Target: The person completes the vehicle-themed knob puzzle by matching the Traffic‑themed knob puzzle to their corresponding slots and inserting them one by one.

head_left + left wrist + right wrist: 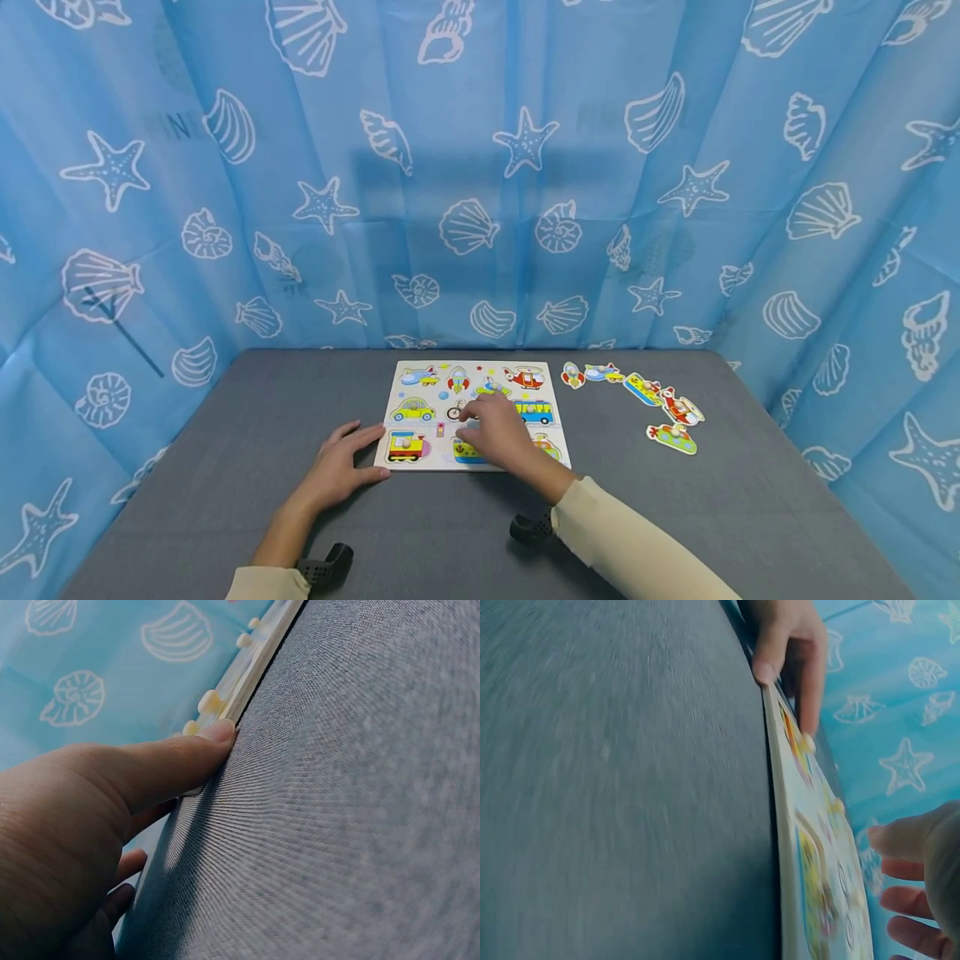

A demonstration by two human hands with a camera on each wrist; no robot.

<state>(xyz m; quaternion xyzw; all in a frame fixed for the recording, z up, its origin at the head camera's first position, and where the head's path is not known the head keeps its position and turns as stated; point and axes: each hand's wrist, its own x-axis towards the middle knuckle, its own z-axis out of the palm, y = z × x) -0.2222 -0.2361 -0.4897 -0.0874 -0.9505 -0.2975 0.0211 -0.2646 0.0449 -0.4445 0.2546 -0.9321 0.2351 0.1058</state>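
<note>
A wooden peg puzzle board (pixel 442 371) with colourful vehicle pictures lies flat on the table. My left hand (pixel 337 467) is at its near left corner, thumb against the front edge and fingers along the left side. In the left wrist view that thumb (pixel 180 757) touches the board's edge. Over the middle right of the board hovers my right hand (pixel 504 433), hiding part of the pictures. Its thumb and fingers (pixel 904 900) are apart with nothing between them in the right wrist view. The car (pixel 412 409), train (pixel 406 447) and bus (pixel 542 412) show on the board.
Loose puzzle pieces lie right of the board: a rocket (pixel 573 376), a plane (pixel 604 373), a ship (pixel 642 389), a helicopter (pixel 682 407) and a submarine (pixel 672 438). A grey cloth covers the table (pixel 300 383). Behind hangs a blue shell-print curtain (pixel 480 175).
</note>
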